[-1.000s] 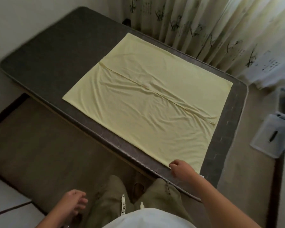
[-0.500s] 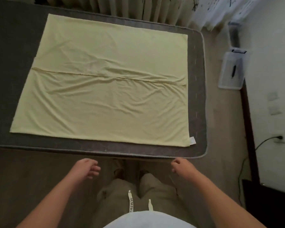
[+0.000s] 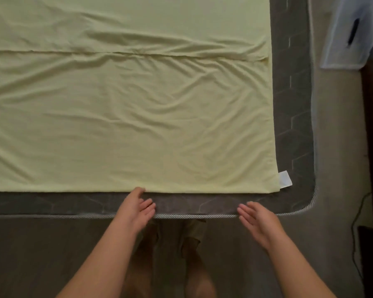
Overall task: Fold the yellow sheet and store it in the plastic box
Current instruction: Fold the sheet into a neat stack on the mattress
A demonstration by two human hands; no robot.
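The yellow sheet point(image 3: 127, 108) lies spread flat on the dark grey mattress point(image 3: 293, 125), with a seam running across it and a white label at its near right corner. My left hand point(image 3: 137, 208) hovers at the sheet's near edge, fingers straight, its thumb tip at the hem. My right hand point(image 3: 257, 220) is open over the mattress border, a little short of the sheet. Neither hand holds anything. The clear plastic box point(image 3: 349, 33) stands on the floor at the upper right, blurred, with a dark pen-like thing on it.
The mattress's corded edge runs just in front of my hands and rounds off at the right corner. Beige floor lies right of the mattress. A dark strip and a black cable point(image 3: 355, 233) run along the far right. My legs stand below.
The view has closed in on the sheet. Both hands rose from below the mattress edge to its near border and their fingers straightened out.
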